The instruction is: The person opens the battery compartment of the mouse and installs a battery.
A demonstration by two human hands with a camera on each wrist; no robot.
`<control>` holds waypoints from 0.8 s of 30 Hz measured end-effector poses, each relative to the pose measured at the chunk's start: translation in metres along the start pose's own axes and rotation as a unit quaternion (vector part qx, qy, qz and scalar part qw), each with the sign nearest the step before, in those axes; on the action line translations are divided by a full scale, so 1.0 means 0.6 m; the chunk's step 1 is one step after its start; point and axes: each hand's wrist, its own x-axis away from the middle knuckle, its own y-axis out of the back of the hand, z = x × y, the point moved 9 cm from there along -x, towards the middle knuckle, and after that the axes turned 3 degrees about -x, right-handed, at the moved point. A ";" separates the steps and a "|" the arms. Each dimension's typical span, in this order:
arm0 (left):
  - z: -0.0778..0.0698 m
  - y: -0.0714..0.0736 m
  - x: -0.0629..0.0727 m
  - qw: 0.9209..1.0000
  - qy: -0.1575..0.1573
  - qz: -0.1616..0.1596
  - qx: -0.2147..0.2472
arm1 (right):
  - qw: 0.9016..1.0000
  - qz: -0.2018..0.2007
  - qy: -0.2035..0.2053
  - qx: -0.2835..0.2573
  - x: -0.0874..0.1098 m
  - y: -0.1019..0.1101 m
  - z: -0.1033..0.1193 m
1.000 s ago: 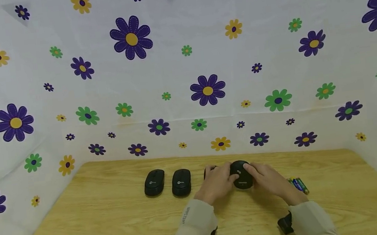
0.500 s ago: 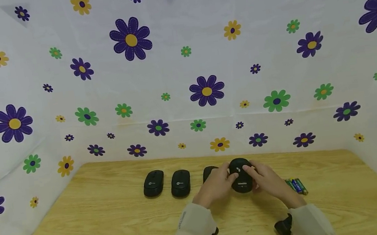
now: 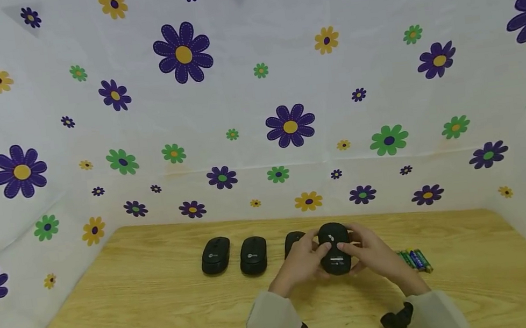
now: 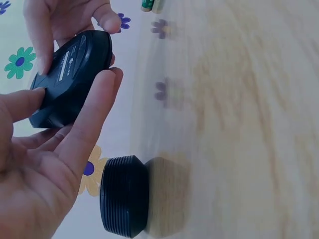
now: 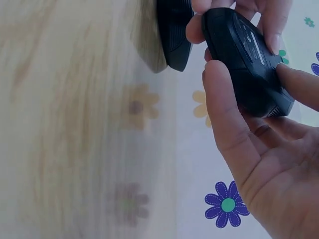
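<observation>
Both hands hold one black computer mouse (image 3: pixel 336 264) above the table, its underside with a pale label turned up toward the head camera. My left hand (image 3: pixel 301 261) grips its left side, thumb on the underside. On the right side my right hand (image 3: pixel 369 252) does the same, its thumb pressing near the middle. In the left wrist view the mouse (image 4: pixel 75 74) is tilted, with fingers beneath it. The right wrist view shows the mouse (image 5: pixel 249 64) pinched between thumbs and fingers of both hands. Partly hidden behind my left hand, another black mouse (image 3: pixel 293 240) sits on the table.
Two more black mice, one at the far left (image 3: pixel 216 256) and one beside it (image 3: pixel 253 255), lie on the wooden table (image 3: pixel 163 316). Several green and blue batteries (image 3: pixel 416 260) lie right of my right hand. A white flowered cloth (image 3: pixel 236 96) hangs behind.
The held mouse has shifted slightly left and its underside shows more fully. My right thumb has moved from its upper edge to the middle of the underside.
</observation>
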 end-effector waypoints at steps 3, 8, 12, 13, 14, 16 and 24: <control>0.003 0.000 0.003 1.000 0.005 0.000 0.004 | 1.000 0.012 0.000 -0.008 0.001 -0.003 -0.002; 0.005 -0.007 0.009 1.000 0.013 0.012 0.017 | 0.999 0.030 0.002 -0.022 0.006 -0.003 -0.002; 0.006 -0.017 0.015 0.999 0.018 0.023 0.046 | 0.999 0.036 -0.003 -0.028 0.013 -0.002 -0.005; 0.006 -0.019 0.016 0.998 0.018 0.025 0.050 | 0.999 0.036 -0.006 -0.030 0.015 -0.002 -0.006; 0.007 -0.020 0.018 0.998 0.020 0.026 0.051 | 0.999 0.036 -0.008 -0.030 0.016 -0.002 -0.006; 0.007 -0.022 0.021 0.998 0.022 0.025 0.050 | 0.999 0.036 -0.011 -0.028 0.020 -0.003 -0.006; -0.009 -0.023 0.037 0.997 0.026 0.031 0.072 | 0.999 0.034 -0.002 -0.031 0.038 -0.004 0.008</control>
